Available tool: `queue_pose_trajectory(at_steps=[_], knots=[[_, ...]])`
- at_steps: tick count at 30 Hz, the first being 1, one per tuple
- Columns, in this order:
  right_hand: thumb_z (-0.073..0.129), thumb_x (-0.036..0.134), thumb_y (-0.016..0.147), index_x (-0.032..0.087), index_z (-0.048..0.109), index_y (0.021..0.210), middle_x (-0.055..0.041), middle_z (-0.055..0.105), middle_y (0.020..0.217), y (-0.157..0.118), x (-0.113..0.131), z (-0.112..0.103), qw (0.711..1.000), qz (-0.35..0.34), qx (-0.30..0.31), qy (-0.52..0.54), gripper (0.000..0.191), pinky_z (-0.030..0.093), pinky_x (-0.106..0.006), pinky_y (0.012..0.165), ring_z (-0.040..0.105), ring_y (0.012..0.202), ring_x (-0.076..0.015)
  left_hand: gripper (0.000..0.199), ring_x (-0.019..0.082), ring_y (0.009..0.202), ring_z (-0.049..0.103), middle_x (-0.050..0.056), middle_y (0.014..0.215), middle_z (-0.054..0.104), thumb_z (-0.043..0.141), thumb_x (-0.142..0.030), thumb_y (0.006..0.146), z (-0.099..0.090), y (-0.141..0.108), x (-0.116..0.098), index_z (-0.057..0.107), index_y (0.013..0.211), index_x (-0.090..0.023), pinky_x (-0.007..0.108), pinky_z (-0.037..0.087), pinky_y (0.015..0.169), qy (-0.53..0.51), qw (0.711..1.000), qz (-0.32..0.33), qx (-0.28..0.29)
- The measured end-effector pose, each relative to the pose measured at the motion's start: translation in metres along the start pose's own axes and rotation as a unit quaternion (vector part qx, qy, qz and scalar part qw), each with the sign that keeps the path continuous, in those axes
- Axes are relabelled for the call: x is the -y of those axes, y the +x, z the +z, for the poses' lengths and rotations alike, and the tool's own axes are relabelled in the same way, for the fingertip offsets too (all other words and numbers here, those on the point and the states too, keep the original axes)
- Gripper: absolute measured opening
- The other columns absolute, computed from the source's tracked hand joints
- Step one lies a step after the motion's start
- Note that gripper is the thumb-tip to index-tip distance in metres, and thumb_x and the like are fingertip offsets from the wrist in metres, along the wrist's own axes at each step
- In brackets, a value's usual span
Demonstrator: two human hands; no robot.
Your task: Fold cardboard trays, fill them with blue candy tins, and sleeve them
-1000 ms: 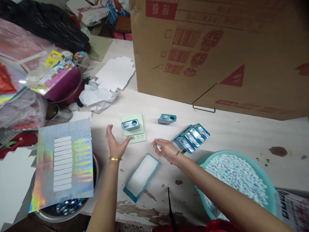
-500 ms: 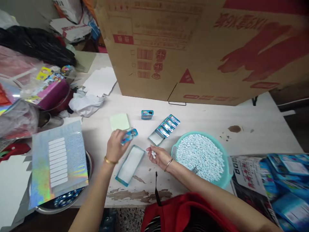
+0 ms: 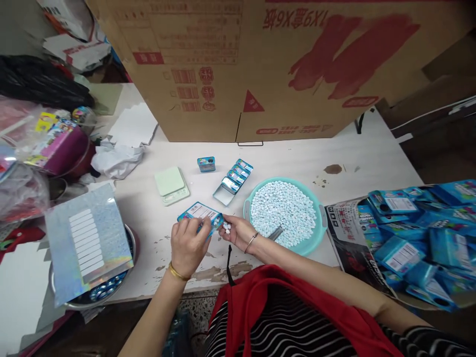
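My left hand (image 3: 189,242) is closed on a flat blue box (image 3: 203,211) with a white printed panel facing up. Close against the box's right end, my right hand (image 3: 241,232) cups a few small white tablets (image 3: 226,227) in curled fingers. A turquoise basin (image 3: 320,232) full of white tablets (image 3: 282,208) stands to the right, with a metal scoop (image 3: 275,233) lying in it. Behind my hands lies a partly filled blue tray (image 3: 223,195) with several small shiny tins (image 3: 238,173). One small blue tin (image 3: 206,164) stands apart from it.
A pale green scale (image 3: 170,182) sits left of the tray. A large cardboard box (image 3: 215,114) blocks the back. An open carton (image 3: 344,243) of blue packs (image 3: 405,255) is at right. A silvery sheet (image 3: 111,238) covers a metal bowl (image 3: 136,243) at left.
The open tray that lay before my hands is gone from the table; my left hand now holds a blue box there, and its small tin is out of sight. The camera view has shifted.
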State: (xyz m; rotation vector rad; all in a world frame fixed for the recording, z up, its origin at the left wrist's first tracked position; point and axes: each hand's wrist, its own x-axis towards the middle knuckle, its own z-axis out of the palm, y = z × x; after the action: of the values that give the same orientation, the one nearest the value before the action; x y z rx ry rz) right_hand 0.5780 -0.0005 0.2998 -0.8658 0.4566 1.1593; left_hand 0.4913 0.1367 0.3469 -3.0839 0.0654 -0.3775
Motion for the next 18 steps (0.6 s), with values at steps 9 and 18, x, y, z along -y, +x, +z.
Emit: queue_pose_trajectory(at_steps=[9,18], knots=[[0.049,0.014,0.086,0.011,0.057,0.070,-0.0023,0.056,0.058,-0.014,0.003,0.009,0.999,0.021,-0.017,0.039,0.018,0.035,-0.018,0.041,0.049,0.046,-0.0083,0.021,0.023,0.077,0.049,0.009,0.083,0.060,0.055,-0.029,0.085,-0.009,-0.008,-0.013,0.063,0.103,-0.022,0.037,0.030,0.067,0.009,0.999,0.018,-0.050],[0.051,0.015,0.084,0.011,0.058,0.069,-0.0030,0.056,0.056,-0.013,-0.005,0.011,0.998,0.051,-0.011,0.032,0.017,0.038,-0.018,0.042,0.051,0.048,-0.0091,0.026,0.024,0.078,0.050,0.008,0.083,0.058,0.061,-0.033,0.081,0.004,-0.020,-0.006,0.062,0.103,-0.020,0.037,0.033,0.066,-0.062,0.996,-0.067,0.005]])
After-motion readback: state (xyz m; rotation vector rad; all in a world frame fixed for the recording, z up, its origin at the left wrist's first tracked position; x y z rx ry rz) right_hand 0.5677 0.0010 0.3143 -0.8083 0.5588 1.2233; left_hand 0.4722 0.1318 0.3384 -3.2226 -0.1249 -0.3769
